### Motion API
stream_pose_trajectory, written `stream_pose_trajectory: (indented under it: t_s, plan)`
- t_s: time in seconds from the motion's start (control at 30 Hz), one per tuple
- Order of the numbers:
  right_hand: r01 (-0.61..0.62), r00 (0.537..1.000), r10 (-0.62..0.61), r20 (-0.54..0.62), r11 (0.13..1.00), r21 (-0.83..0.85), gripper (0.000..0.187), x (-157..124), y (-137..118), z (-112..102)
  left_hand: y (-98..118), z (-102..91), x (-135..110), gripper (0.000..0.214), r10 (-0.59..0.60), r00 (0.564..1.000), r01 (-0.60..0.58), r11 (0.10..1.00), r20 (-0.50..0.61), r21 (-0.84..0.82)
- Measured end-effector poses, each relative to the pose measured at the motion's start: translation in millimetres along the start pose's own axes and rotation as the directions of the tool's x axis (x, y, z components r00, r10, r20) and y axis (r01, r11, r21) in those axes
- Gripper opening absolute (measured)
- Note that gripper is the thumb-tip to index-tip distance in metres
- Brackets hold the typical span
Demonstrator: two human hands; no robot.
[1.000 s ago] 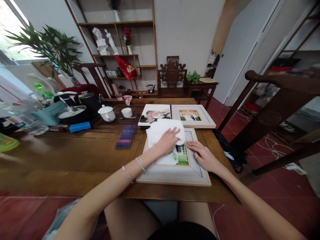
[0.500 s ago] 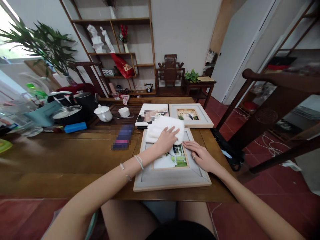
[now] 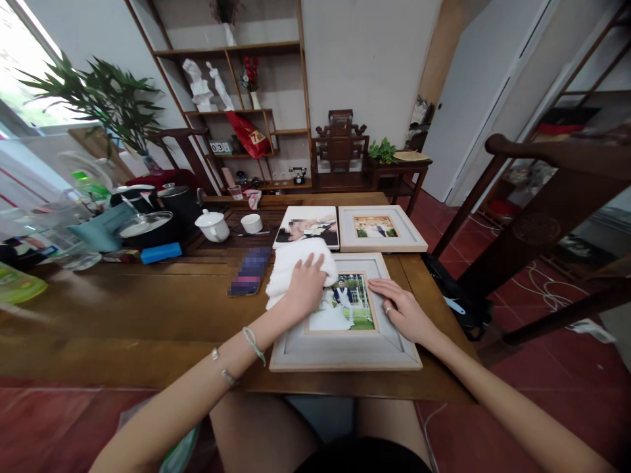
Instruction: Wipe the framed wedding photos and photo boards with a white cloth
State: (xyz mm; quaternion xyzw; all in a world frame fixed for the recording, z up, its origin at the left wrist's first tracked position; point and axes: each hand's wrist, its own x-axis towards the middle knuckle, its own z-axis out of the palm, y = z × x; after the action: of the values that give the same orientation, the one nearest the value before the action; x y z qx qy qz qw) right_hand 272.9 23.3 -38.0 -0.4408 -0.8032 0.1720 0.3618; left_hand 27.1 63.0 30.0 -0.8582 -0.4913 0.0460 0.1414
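A white towel (image 3: 292, 264) lies bunched over the left side of a pale picture frame (image 3: 340, 355). My left hand (image 3: 306, 289) is on top of the towel, fingers bent over the cloth and pressing it. Part of the frame's photo (image 3: 362, 309) shows beside that hand: a person in a dark top on green grass and a white dress; the towel and hand hide the rest. My right hand (image 3: 404, 310), with a ring on one finger, rests flat on the frame's right inner border, fingers stretched out and holding nothing.
Behind the frame lie a second framed photo (image 3: 403, 226) and a photo panel (image 3: 280, 233). A phone (image 3: 246, 279) is left of the towel. Farther left stand a white teapot (image 3: 213, 226), a small white cup (image 3: 251, 223), a blue block (image 3: 161, 253) and a lidded pan (image 3: 145, 230).
My left hand has slid the towel left across the frame, uncovering more of the photo and the panel behind. My right hand stays on the frame's right border. The view has shifted slightly.
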Motion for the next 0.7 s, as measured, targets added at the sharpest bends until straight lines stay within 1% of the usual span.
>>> stream_pose_trajectory:
  t_s: [0.1, 0.23, 0.3, 0.4, 0.47, 0.57, 0.63, 0.7]
  plan:
    - [0.018, 1.0, -0.018, -0.005, 1.0, -0.003, 0.055, -0.5, 0.1, -0.3, 23.0, 1.5, 19.0, 0.03, 0.117, 0.992, -0.119, 0.992, -0.04, -0.046]
    - [0.045, 0.999, -0.045, 0.009, 0.999, -0.007, 0.055, 0.0, 0.6, -3.1, 46.4, -0.3, 44.0, 0.032, 0.313, 0.944, -0.321, 0.945, -0.099, -0.068]
    - [0.052, 0.999, -0.052, 0.011, 0.999, -0.011, 0.054, 0.4, 0.7, -4.1, 52.2, -1.7, 52.9, 0.031, 0.361, 0.925, -0.37, 0.927, -0.118, -0.063]
    - [0.052, 0.999, -0.052, 0.008, 0.999, 0.002, 0.054, 0.3, 1.6, -4.1, 51.6, -1.1, 55.8, 0.03, 0.369, 0.921, -0.377, 0.925, -0.123, -0.051]
    - [0.047, 0.999, -0.047, 0.004, 0.999, 0.01, 0.055, -0.1, 2.3, -3.2, 46.2, 1.0, 49.3, 0.03, 0.351, 0.929, -0.358, 0.933, -0.114, -0.044]
    - [0.031, 1.0, -0.031, 0.004, 0.999, 0.014, 0.055, -0.7, 2.4, -1.9, 37.6, 1.3, 27.4, 0.029, 0.3, 0.951, -0.304, 0.952, -0.078, -0.039]
    - [0.02, 1.0, -0.02, 0.006, 1.0, 0.017, 0.055, -1.0, 1.6, -1.6, 37.4, -4.2, 5.7, 0.028, 0.263, 0.965, -0.263, 0.963, -0.001, -0.058]
    - [0.006, 1.0, -0.006, 0.004, 1.0, 0.023, 0.054, -0.9, 0.7, -1.7, 45.2, -14.5, -20.0, 0.026, 0.261, 0.959, -0.249, 0.962, 0.108, -0.114]
